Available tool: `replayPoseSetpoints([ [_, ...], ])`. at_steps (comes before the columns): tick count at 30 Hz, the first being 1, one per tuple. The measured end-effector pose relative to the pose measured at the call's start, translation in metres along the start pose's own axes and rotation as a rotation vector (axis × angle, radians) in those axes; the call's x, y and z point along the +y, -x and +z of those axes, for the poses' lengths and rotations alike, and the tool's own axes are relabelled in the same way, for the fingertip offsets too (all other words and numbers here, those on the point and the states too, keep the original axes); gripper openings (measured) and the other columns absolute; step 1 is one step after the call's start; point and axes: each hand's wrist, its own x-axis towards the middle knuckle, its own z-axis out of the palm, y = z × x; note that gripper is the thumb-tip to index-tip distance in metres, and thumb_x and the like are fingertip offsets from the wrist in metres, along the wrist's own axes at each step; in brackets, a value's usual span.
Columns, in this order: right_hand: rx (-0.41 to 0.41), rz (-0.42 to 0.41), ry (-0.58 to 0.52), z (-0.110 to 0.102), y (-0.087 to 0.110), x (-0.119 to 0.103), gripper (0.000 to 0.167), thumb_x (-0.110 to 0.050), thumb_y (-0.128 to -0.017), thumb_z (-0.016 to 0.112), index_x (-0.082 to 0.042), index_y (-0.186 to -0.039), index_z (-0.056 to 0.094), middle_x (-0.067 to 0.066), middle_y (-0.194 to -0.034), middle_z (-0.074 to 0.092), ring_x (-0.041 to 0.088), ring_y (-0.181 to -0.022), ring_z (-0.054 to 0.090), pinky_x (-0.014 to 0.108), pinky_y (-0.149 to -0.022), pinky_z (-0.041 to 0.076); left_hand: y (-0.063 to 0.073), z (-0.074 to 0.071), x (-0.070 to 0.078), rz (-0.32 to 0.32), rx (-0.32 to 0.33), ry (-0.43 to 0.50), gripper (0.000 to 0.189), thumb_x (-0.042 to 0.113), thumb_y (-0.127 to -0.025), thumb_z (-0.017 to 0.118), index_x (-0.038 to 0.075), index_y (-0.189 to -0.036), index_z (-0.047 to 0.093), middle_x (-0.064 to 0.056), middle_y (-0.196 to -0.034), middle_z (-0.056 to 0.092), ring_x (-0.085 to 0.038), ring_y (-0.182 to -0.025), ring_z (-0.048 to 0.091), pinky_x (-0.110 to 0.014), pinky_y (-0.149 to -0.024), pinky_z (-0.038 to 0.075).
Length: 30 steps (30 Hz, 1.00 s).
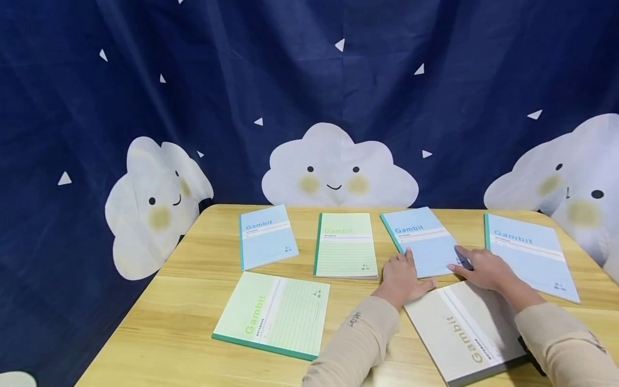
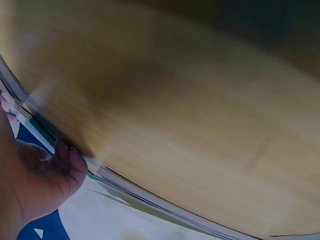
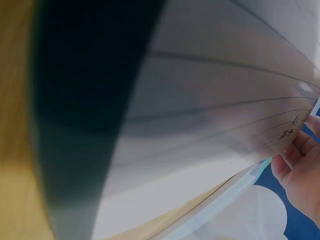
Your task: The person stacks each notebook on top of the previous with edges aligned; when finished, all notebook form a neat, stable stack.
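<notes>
A blue notebook [image 1: 419, 236] with a green spine lies at the back of the table, right of centre. My left hand [image 1: 402, 277] rests at its lower left edge, fingertips touching the side. At the lower right corner is my right hand [image 1: 487, 269], thumb and forefinger spread along the edge. Both hands show small at the wrist views' edges, the left hand [image 2: 47, 185] low on the left and the right hand [image 3: 302, 172] on the right. Below my wrists lies a thick grey notebook or stack [image 1: 459, 333], its cover [image 3: 215, 115] filling much of the right wrist view.
Another blue notebook [image 1: 529, 255] lies at the right, and one more blue notebook [image 1: 268, 236] at the back left. A green notebook [image 1: 345, 247] stands between the blue ones; a second green notebook [image 1: 275, 312] lies sideways nearer. A dark blue curtain [image 1: 338, 80] hangs behind the wooden table [image 1: 164, 322].
</notes>
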Motion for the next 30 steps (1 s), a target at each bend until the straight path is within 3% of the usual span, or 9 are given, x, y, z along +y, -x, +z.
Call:
replayPoseSetpoints([
  [5, -0.009, 0.004, 0.000, 0.000, -0.001, -0.005, 0.073, -0.049, -0.087, 0.056, 0.012, -0.126, 0.048, 0.035, -0.110, 0.058, 0.047, -0.094, 0.058, 0.054, -0.073, 0.048, 0.002, -0.003, -0.003, 0.038, 0.007, -0.005, 0.085, 0.077, -0.083, 0.020, 0.021, -0.148, 0.023, 0.010, -0.142, 0.040, -0.004, -0.124, 0.046, -0.017, -0.093, 0.042],
  [19, 0.003, 0.024, -0.012, 0.001, 0.001, -0.012, 0.072, -0.048, -0.086, 0.058, 0.013, -0.124, 0.050, 0.036, -0.111, 0.057, 0.047, -0.094, 0.058, 0.054, -0.075, 0.048, -0.003, 0.002, -0.007, 0.115, 0.051, 0.019, 0.077, 0.069, -0.089, 0.023, 0.017, -0.145, 0.032, 0.006, -0.139, 0.046, -0.006, -0.120, 0.051, -0.017, -0.089, 0.046],
  [24, 0.018, 0.026, -0.019, 0.002, 0.003, -0.012, 0.071, -0.047, -0.086, 0.059, 0.013, -0.123, 0.051, 0.036, -0.110, 0.058, 0.047, -0.093, 0.059, 0.053, -0.074, 0.048, -0.004, 0.003, -0.012, 0.111, 0.122, 0.162, 0.065, 0.058, -0.093, 0.036, 0.013, -0.138, 0.044, 0.003, -0.128, 0.056, -0.007, -0.109, 0.058, -0.017, -0.084, 0.049],
  [28, 0.014, 0.035, -0.036, 0.003, 0.003, -0.014, 0.071, -0.048, -0.087, 0.058, 0.012, -0.124, 0.051, 0.036, -0.111, 0.057, 0.047, -0.094, 0.058, 0.054, -0.074, 0.048, -0.005, 0.005, -0.017, 0.055, 0.182, 0.378, 0.045, 0.043, -0.094, 0.047, 0.012, -0.126, 0.055, 0.001, -0.116, 0.062, -0.008, -0.104, 0.061, -0.018, -0.082, 0.050],
  [30, 0.008, 0.046, -0.052, 0.003, 0.004, -0.016, 0.071, -0.049, -0.087, 0.057, 0.012, -0.124, 0.051, 0.036, -0.111, 0.057, 0.048, -0.095, 0.058, 0.054, -0.074, 0.047, -0.006, 0.004, -0.019, 0.010, 0.200, 0.541, 0.037, 0.034, -0.094, 0.053, 0.013, -0.123, 0.058, -0.001, -0.115, 0.062, -0.011, -0.105, 0.061, -0.019, -0.083, 0.050],
])
